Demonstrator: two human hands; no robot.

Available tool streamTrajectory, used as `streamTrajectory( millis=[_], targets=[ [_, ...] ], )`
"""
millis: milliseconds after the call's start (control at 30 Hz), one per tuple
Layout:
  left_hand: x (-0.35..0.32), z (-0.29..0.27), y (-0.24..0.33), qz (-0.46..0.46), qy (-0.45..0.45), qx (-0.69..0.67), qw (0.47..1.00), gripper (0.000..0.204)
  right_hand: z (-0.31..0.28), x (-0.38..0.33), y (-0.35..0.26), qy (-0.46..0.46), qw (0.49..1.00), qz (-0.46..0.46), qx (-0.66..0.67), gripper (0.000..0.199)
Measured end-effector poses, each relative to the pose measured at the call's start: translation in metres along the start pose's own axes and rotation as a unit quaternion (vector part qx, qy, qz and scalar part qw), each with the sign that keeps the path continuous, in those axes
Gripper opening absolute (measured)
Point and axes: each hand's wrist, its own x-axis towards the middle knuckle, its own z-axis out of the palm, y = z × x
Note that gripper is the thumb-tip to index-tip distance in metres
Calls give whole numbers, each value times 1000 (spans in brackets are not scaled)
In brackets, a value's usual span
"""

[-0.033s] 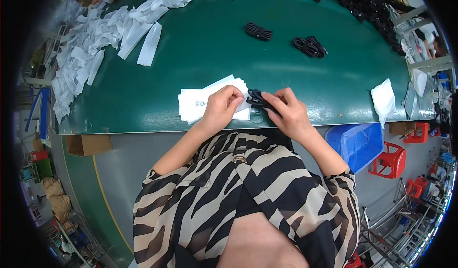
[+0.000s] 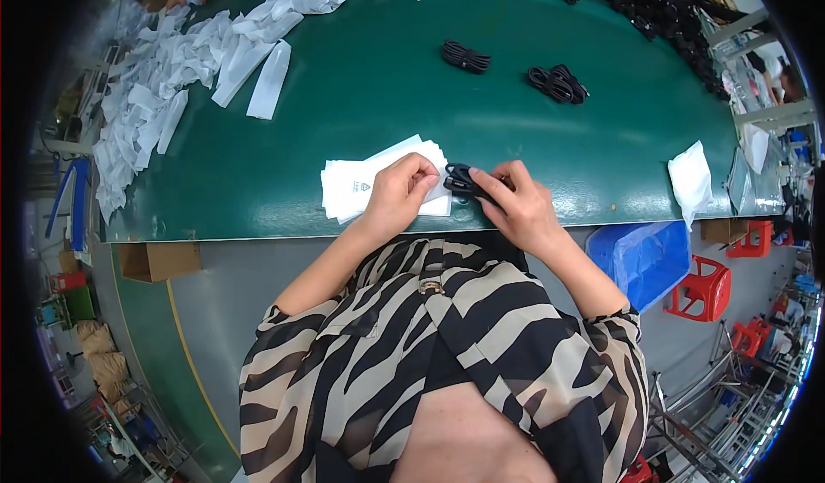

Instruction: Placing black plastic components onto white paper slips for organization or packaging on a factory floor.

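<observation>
Cable (image 2: 461,181), black, is clamped between the right hand's (image 2: 524,204) thumb and fingers at the right edge of the pile (image 2: 345,180) of white bags, where the left hand (image 2: 398,195) pinches a bag's edge, thumb and finger together. Beneath a dark triangular mark on the pile runs print too small to read. Beyond, on the green table (image 2: 361,105), lie two black coils (image 2: 467,57), then a white heap (image 2: 202,53) left and a black heap (image 2: 653,10) right.
</observation>
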Motion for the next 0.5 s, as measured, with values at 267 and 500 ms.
streamTrajectory(
  millis=[267,500],
  targets=[
    [-2,3,8,93,-2,42,995,5,3,-2,11,-52,995,-41,72,46],
    [3,-2,13,218,9,70,973,7,1,-4,4,-102,963,157,193,47]
  ],
)
